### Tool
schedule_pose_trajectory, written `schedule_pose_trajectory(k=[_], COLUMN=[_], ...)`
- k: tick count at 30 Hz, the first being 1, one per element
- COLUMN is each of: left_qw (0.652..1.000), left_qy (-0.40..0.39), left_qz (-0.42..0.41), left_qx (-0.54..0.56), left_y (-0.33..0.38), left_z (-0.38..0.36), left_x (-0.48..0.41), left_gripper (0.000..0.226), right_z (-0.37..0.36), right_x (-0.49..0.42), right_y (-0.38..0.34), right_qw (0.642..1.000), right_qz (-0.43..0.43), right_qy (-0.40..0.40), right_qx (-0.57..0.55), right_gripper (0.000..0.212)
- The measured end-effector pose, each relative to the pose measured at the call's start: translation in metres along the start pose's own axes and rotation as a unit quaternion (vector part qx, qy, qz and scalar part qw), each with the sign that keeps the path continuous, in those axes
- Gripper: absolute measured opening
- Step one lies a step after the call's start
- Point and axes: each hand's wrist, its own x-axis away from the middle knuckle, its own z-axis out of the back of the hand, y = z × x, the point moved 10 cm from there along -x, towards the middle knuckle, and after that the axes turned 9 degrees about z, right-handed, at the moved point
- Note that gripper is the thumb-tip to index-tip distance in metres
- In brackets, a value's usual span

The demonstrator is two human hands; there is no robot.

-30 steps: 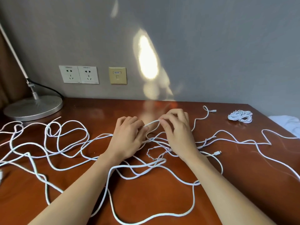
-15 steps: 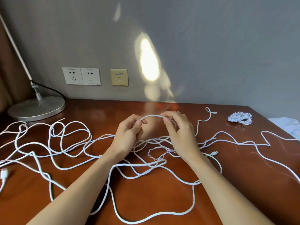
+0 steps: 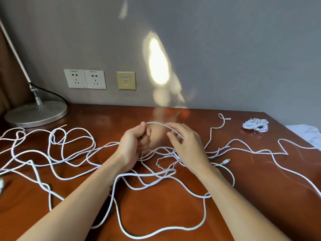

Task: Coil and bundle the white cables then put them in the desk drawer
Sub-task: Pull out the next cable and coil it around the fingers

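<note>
Here, the loose white cables [image 3: 73, 152] lie in tangled loops over most of the brown counter [image 3: 260, 197]. Several strands are cut off by the frame: at the left edge, where only part of a plug [image 3: 1, 184] shows, and at the lower right. Where strands pass under the wrists and forearms, it cannot be told which strand belongs to which cable.

The left hand [image 3: 134, 146] is raised just above the middle of the counter. Its fingers are curled into a fist round one cable, with the thumb on top pressing the strand. The palm side is hidden, so how many turns it holds cannot be told. From the thumb a raised arc [image 3: 159, 124] of cable runs to the right hand [image 3: 188, 146]. The fingers of the right hand are loosely extended and slightly spread. The arc lies across the index finger, and the thumb sits below it, not closed on it. Past that finger the strand is hidden by the hand.

A thin twisted cord [image 3: 160, 164] lies between the wrists; its detail is too fine to make out. A connector [image 3: 225, 161] rests just right of the right wrist.

A coiled bundle [image 3: 255, 124] sits at the far right of the counter, apart from the tangle. A lamp base [image 3: 36, 113] stands at the far left corner, its arm cut off at the upper left. A white cloth [image 3: 307, 132] shows partly at the right edge, beyond the counter.
</note>
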Motion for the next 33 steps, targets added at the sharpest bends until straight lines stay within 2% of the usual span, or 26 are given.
schedule_pose_trajectory(k=[4,7,11,15,18,25,30,33], left_qw=[0.990,0.970,0.943,0.933,0.927,0.925,0.919,0.912], left_qy=[-0.013,-0.024,-0.059,-0.108,-0.129,-0.088,-0.073,-0.067], left_qz=[0.014,0.014,0.026,0.032,0.029,0.006,-0.001,0.000], left_qx=[0.141,0.241,0.328,0.341,0.351,0.369,0.388,0.405], left_y=[0.003,0.005,0.003,0.006,0.010,0.010,0.016,0.018], left_z=[0.007,0.010,0.008,-0.004,-0.009,0.000,0.002,0.010], left_x=[-0.002,-0.003,-0.003,0.000,0.002,-0.004,-0.003,-0.004], left_gripper=[0.038,0.038,0.039,0.042,0.046,0.049,0.031,0.042], right_z=[-0.007,-0.005,-0.004,-0.002,-0.008,-0.025,-0.033,-0.036], right_x=[0.005,0.006,0.005,0.003,0.003,0.004,0.006,0.007], right_y=[0.010,0.015,0.016,0.003,0.006,0.001,-0.010,-0.018], right_qw=[0.998,0.997,0.997,0.999,0.999,0.993,0.985,0.982], right_qz=[-0.043,-0.065,-0.073,-0.025,-0.033,-0.026,-0.013,0.001], right_qy=[-0.040,-0.032,-0.014,-0.004,-0.023,-0.116,-0.167,-0.182], right_qx=[-0.010,0.031,-0.012,-0.021,-0.034,0.000,-0.028,-0.053], right_gripper=[0.027,0.018,0.005,0.005,0.007,0.013,0.012,0.014])
